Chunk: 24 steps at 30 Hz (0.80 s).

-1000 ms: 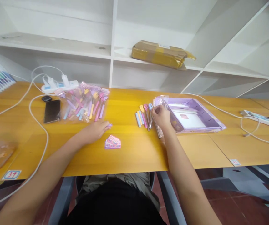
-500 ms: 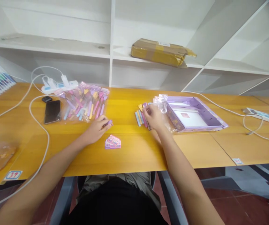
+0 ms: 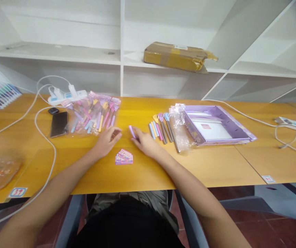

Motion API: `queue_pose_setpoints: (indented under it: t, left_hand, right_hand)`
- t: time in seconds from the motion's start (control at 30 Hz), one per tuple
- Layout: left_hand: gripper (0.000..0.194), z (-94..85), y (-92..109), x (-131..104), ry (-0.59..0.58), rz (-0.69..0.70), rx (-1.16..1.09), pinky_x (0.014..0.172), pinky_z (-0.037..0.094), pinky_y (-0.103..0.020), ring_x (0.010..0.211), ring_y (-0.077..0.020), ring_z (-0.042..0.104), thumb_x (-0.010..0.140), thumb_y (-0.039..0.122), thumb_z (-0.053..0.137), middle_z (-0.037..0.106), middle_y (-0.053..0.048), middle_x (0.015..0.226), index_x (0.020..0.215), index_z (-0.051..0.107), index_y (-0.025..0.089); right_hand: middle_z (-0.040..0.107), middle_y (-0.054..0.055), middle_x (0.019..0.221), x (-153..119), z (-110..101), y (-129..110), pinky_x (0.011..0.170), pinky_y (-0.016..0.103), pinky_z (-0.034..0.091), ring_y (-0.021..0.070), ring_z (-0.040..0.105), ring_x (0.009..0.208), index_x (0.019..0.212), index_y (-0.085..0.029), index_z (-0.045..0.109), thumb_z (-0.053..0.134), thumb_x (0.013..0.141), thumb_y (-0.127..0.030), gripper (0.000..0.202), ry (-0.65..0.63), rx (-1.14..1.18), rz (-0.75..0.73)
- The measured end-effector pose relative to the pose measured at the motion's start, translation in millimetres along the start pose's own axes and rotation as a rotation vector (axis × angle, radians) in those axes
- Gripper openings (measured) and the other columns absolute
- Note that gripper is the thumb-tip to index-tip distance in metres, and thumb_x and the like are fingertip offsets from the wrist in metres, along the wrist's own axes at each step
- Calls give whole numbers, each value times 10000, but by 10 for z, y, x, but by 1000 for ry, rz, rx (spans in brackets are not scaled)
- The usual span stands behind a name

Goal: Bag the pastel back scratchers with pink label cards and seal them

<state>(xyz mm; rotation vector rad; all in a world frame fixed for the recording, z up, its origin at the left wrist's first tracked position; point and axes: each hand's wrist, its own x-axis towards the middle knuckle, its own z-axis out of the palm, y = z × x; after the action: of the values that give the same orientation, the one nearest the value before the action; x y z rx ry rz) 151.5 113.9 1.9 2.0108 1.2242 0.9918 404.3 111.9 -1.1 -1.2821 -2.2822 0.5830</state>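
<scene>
My right hand (image 3: 146, 140) pinches a short purple handle sleeve (image 3: 131, 131) just above the table's middle. Facing it, my left hand (image 3: 108, 140) has its fingers curved and apart, with nothing seen between them. To the right of my right hand lie blue, yellow and pink handle sleeves (image 3: 153, 130) side by side. Beside these are back scratchers (image 3: 166, 128) with yellow, purple and blue claw heads and bare metal rods. Small pink printed cards (image 3: 124, 157) lie fanned in a pile between my forearms.
Bagged back scratchers (image 3: 96, 113) lie left of centre, beside a phone (image 3: 59, 124) and a power strip (image 3: 67, 97) with white cables. Clear plastic bags (image 3: 180, 129) lean against a purple tray box (image 3: 241, 132). A taped parcel (image 3: 173, 57) rests on the shelf.
The purple sleeve has passed from my left hand to my right. My right hand has come left, away from the row of sleeves and scratchers; my left hand has opened.
</scene>
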Motion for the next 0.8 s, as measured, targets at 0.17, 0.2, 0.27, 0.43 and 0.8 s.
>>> queue_pose_setpoints:
  t: [0.17,0.2,0.27,0.43,0.8]
  left_hand:
    - [242,-347,-237,125,193,61,614,1097,472,-525,1184,-347,602,991,254,555,658,-147,1170,1164,711,190]
    - [267,-391,-280,132,200,52,675,1101,462,-533,1191,-359,590,996,247,542,660,-156,1184,1192,714,185]
    - [302,-440,-337,129,194,36,764,1116,440,-556,1225,-382,561,1016,264,525,665,-171,1247,1231,721,185]
    - [344,-427,-335,97,103,-65,930,1133,372,-682,1341,-479,478,1044,383,533,630,-176,1458,1265,735,214]
    - [267,-351,-235,154,48,-118,969,1107,342,-713,1438,-555,378,950,405,687,573,-254,1444,1021,759,157]
  right_hand:
    - [797,160,1217,46,-263,178,889,349,550,296,770,1061,1596,-218,531,440,1133,-332,485,-29,-486,255]
    - [802,159,1199,49,-293,196,876,354,550,304,772,1054,1590,-226,547,444,1128,-345,488,-38,-558,289]
    - [806,160,1188,49,-332,231,876,362,546,312,769,1065,1574,-230,572,449,1119,-365,490,-44,-646,321]
    - [797,171,1235,31,-390,326,929,352,521,300,748,1121,1476,-203,665,469,1102,-352,448,28,-681,298]
    - [835,113,1115,20,-372,305,846,328,479,269,764,985,1188,-206,769,463,1107,-330,340,146,-539,200]
